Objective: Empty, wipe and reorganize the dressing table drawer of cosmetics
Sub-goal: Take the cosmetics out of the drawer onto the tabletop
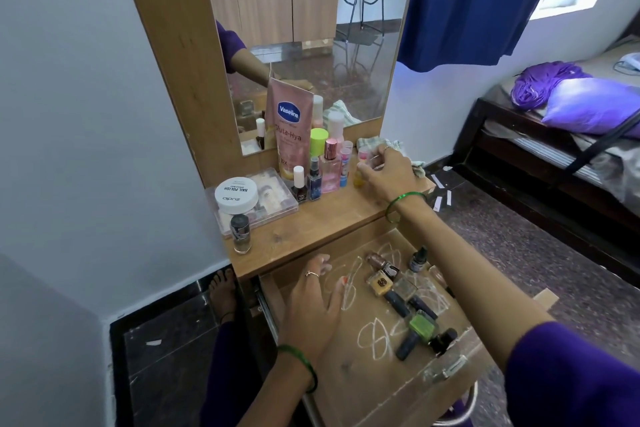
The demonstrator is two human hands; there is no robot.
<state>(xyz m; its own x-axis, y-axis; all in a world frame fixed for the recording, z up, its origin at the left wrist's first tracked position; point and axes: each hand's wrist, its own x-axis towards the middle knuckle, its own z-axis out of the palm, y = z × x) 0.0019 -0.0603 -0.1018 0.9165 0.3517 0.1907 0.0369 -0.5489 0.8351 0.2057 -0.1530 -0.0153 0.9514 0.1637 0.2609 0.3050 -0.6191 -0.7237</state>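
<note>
Head view shows emptying partly done: right hand point(388, 173) fingers pinching a small yellow bottle point(358, 178) on the bench point(322, 218), left hand point(313, 305) spread flat in the drawer point(363, 374), nail polish bottles point(408, 302) still inside, wiping ahead.

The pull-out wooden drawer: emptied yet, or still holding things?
Not emptied. The wooden drawer is pulled open, and several small nail polish bottles lie tipped on its chalk-scribbled floor.

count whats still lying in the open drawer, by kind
nail polish bottles lying flat: about 7, overlapping, so not exact
small dropper bottle standing: 1
total in the drawer: about 8
the left hand rests open on the drawer floor, holding nothing
</note>
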